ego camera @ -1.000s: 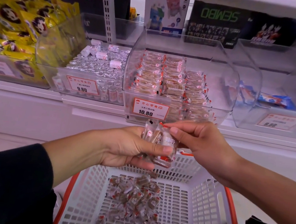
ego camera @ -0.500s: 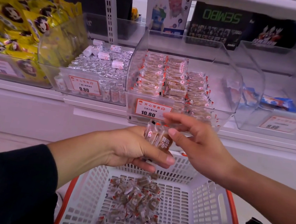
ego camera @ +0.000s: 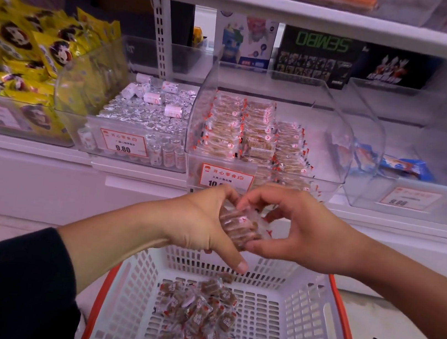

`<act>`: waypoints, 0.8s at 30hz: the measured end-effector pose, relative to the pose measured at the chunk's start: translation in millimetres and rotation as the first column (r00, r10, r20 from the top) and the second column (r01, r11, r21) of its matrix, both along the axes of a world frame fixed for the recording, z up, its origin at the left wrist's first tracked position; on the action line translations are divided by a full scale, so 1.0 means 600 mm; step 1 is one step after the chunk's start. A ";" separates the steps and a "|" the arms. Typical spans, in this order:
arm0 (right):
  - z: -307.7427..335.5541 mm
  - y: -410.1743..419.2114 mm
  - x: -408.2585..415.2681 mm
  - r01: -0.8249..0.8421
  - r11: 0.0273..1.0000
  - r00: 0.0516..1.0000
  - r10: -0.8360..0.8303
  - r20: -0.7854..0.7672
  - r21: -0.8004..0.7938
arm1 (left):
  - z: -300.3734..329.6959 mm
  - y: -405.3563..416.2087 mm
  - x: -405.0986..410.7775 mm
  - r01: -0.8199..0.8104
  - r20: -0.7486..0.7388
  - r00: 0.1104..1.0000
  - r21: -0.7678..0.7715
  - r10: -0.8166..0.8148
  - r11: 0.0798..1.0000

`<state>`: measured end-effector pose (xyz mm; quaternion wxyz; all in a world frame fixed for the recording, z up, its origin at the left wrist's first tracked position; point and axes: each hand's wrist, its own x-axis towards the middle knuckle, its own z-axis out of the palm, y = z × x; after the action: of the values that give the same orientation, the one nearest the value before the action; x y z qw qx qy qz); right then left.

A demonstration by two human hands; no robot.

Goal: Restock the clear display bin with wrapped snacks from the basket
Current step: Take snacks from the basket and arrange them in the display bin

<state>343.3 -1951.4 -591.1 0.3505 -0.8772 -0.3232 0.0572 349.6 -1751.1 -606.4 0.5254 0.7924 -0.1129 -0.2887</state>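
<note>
Clear-wrapped brown snacks (ego camera: 240, 225) sit in a small bundle between both hands, just above the far rim of the white basket (ego camera: 301, 320). The left hand (ego camera: 197, 220) curls around the bundle from the left, and the right hand (ego camera: 302, 233) pinches it from the right, thumb underneath. More wrapped snacks (ego camera: 194, 319) lie loose on the basket floor. Behind the hands, on the shelf, stands the clear display bin (ego camera: 333, 145), partly filled with neat rows of the same snacks, its price tag (ego camera: 227, 177) half hidden by the fingers.
</note>
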 end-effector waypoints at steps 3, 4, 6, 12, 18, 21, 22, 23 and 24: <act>0.014 0.004 -0.003 0.076 0.997 0.995 -0.077 0.064 0.009 | 0.014 0.006 0.005 0.017 0.011 1.000 -0.106 -0.016 0.994; 0.020 0.005 -0.002 0.072 0.997 0.996 -0.073 0.046 0.031 | 0.020 0.011 0.009 0.015 0.012 1.000 -0.156 -0.014 0.988; 0.039 -0.001 0.008 0.070 0.982 0.995 -0.055 -0.088 0.174 | 0.039 0.017 0.017 -0.045 -0.016 0.999 -0.316 0.042 0.948; 0.113 -0.047 0.125 0.431 0.863 0.901 -0.397 -0.177 0.261 | 0.058 0.033 0.050 -0.493 0.046 0.826 -0.425 0.562 0.759; 0.076 -0.008 0.208 0.472 0.874 0.865 -0.484 -0.130 -0.114 | 0.046 0.045 0.058 -0.569 0.128 0.758 -0.350 0.640 0.744; 0.054 0.009 0.222 0.450 0.881 0.874 -0.469 -0.131 -0.149 | 0.046 0.046 0.060 -0.561 0.134 0.763 -0.347 0.632 0.751; 0.050 0.013 0.224 0.453 0.877 0.876 -0.472 -0.105 -0.163 | 0.044 0.047 0.060 -0.556 0.140 0.767 -0.342 0.626 0.757; 0.048 0.017 0.226 0.454 0.870 0.880 -0.472 -0.061 -0.192 | 0.044 0.047 0.060 -0.552 0.147 0.770 -0.335 0.621 0.763; 0.048 0.019 0.227 0.449 0.861 0.887 -0.463 -0.001 -0.238 | 0.043 0.047 0.059 -0.548 0.153 0.773 -0.328 0.616 0.769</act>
<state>479.6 -1939.9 -562.5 0.2592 -0.9612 -0.0874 0.0354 385.0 -1723.1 -580.6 0.6710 0.7404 0.0372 0.0107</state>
